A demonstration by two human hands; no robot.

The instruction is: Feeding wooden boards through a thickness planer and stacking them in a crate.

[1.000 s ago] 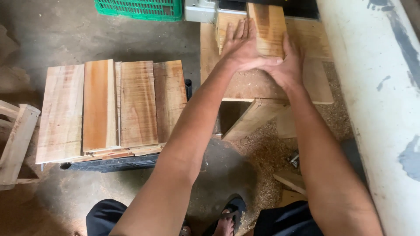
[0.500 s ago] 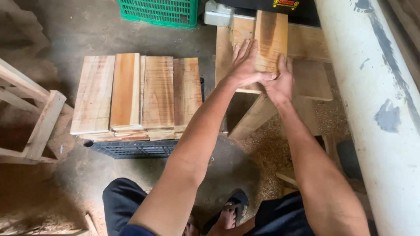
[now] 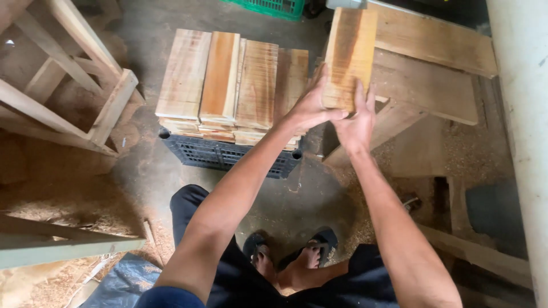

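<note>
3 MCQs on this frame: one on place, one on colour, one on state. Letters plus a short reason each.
1. Where is the stack of planks?
A. on a dark plastic crate
B. leaning on the white wall
C. inside the green basket

2. What colour is the basket at the top edge?
A. red
B. green
C. yellow

3. How is the short board held?
A. lying untouched on the floor
B. in the left hand only
C. by both hands at its near end

Answers:
1 A: the planks lie flat in layers on the dark slotted crate, left of the hands.
2 B: its mesh wall shows green.
3 C: the left hand and the right hand both grip the board's near end, above the workbench.
</note>
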